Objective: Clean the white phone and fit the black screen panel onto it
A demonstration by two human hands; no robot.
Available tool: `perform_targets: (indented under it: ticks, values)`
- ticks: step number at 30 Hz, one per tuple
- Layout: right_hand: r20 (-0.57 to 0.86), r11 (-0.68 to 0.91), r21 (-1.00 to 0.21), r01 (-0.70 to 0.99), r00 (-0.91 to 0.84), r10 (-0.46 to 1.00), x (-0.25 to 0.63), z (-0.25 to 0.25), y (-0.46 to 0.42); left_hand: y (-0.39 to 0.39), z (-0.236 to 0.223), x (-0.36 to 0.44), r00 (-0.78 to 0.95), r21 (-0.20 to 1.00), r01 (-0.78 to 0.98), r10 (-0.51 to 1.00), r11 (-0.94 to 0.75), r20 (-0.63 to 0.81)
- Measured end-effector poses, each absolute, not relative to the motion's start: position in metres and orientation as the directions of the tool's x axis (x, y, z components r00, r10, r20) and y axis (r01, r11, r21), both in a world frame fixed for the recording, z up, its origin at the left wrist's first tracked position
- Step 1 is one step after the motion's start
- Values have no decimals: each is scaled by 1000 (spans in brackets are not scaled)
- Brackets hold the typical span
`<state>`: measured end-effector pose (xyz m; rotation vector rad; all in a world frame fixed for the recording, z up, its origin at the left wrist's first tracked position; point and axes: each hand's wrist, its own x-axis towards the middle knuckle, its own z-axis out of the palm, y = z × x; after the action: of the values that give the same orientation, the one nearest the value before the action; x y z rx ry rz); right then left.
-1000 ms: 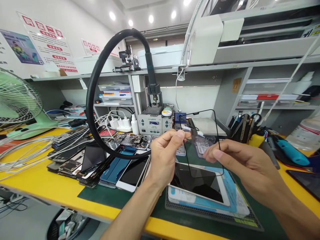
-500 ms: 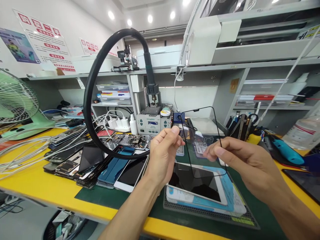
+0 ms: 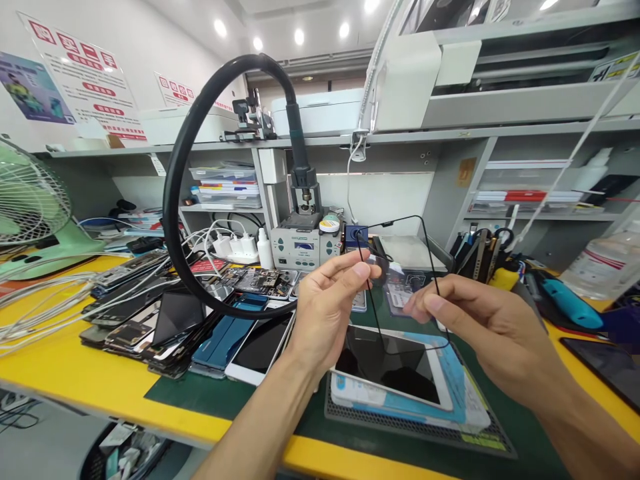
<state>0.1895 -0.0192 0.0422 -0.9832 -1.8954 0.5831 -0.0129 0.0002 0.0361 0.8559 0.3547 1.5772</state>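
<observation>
A thin black rectangular frame [image 3: 387, 224], like a screen bezel frame, stands tilted in the air between my hands. The thumb and fingers of my left hand [image 3: 327, 300] pinch its left side. On the opposite side, my right hand [image 3: 480, 323] grips the frame with closed fingertips. Below it lies a white-edged tablet [image 3: 390, 367], its dark screen facing up. The tablet rests on a blue and white box [image 3: 465, 393], which sits on a dark perforated pad [image 3: 380, 418].
Stacked phones and screens [image 3: 150, 327] lie left of my left forearm. A hot-air station [image 3: 303, 247] stands behind, its thick black hose [image 3: 173, 193] arching forward. White cables [image 3: 55, 303] and a green fan [image 3: 35, 207] are farther left. Tools [image 3: 483, 257] stand at right.
The fingers of my left hand have shifted slightly up and right along the frame, with the index finger more extended. My right hand stays nearly in place; the view has shifted a little.
</observation>
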Motion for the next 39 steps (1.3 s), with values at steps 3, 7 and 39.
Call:
perform_targets:
  ticks: [3, 7, 39]
  values:
    - [490, 570, -717, 403, -290, 822, 189, 43, -18, 1, 37, -15, 20, 662, -719, 946, -211, 324]
    - [485, 565, -716, 411, -289, 825, 189, 43, -19, 1, 37, -16, 29, 659, -724, 946, -203, 324]
    - [474, 547, -747, 378, -274, 837, 189, 40, -19, 0, 34, -18, 73, 725, -669, 956, -165, 285]
